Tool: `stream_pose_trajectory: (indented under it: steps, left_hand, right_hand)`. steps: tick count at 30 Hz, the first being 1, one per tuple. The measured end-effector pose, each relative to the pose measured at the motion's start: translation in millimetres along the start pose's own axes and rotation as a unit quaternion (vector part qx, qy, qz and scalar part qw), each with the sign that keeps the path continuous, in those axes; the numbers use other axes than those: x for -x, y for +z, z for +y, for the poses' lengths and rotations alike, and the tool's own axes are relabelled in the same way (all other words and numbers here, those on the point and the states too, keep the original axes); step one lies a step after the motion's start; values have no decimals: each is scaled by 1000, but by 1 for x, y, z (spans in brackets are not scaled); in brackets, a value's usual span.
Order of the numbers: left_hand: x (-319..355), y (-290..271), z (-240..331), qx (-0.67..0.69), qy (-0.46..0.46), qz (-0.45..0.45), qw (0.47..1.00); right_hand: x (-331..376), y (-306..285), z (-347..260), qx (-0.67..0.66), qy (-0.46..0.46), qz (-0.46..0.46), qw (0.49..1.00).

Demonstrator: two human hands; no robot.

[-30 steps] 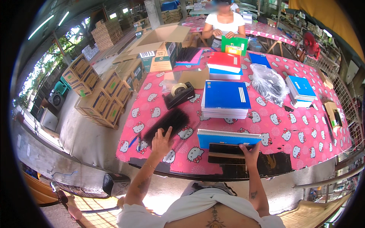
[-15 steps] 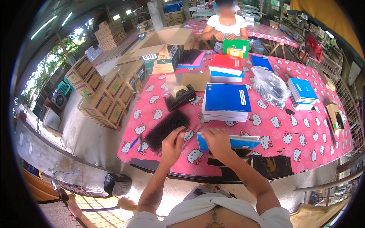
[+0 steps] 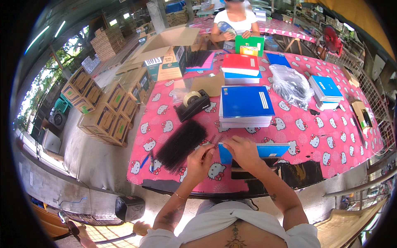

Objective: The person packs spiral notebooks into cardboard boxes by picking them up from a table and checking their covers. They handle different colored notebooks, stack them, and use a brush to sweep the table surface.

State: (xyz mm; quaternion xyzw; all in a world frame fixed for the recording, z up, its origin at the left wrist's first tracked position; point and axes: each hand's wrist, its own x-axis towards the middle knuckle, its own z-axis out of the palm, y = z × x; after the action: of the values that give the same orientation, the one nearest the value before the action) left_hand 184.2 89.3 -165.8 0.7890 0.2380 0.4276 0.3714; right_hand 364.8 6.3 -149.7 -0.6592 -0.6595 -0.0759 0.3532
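Observation:
My left hand (image 3: 201,162) is closed in a pinch on a thin black spiral binding coil (image 3: 215,139), which slants up from the fingers toward the notebook's left end. Bent over the left end of a blue notebook (image 3: 273,150), my right hand (image 3: 245,153) grips its upper edge. The notebook stands on its long side, white page edges up, against a dark block (image 3: 244,172) at the table's near edge. To the left of my left hand lies a thick pile of black spiral coils (image 3: 182,145). Whether the coil touches the notebook's holes is hidden by my fingers.
Beyond my hands stand a stack of blue notebooks (image 3: 246,103), a red-topped stack (image 3: 240,64) and a black tape dispenser (image 3: 193,105). Pens (image 3: 151,161) lie left. A clear plastic bag (image 3: 291,87) and more notebooks (image 3: 326,89) are right. A co-worker (image 3: 235,25) stands across the table.
My left hand has moved right with the coil, closer to my right hand and the notebook. Across the table, the co-worker's hand has lifted off the green notebook with something in it.

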Motion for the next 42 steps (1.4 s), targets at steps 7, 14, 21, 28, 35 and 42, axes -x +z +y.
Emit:
stream_pose_trajectory:
  steps: [7,14,21,28,35,42]
  left_hand:
    - [-7,-2,0,6,-24,-36,999]
    - [-10,3,-6,-19,-1,-10,1000]
    - [-33,-13,-5,-138,43,-76,987]
    - [-60,-25,-4,-45,91,-194,976]
    - [-57,-12,1,-95,140,-215,962]
    - [-58,-15,-8,-131,178,-212,952]
  right_hand:
    - [-1,1,-3,-14,7,26,1000]
    - [-2,1,-4,-9,12,19,1000]
    - [-4,-13,-3,-52,-10,-35,998]
    - [-4,-13,-1,-99,17,-61,993]
    - [-5,-15,9,-115,17,-73,991]
    - [-8,-18,12,-141,6,-105,984]
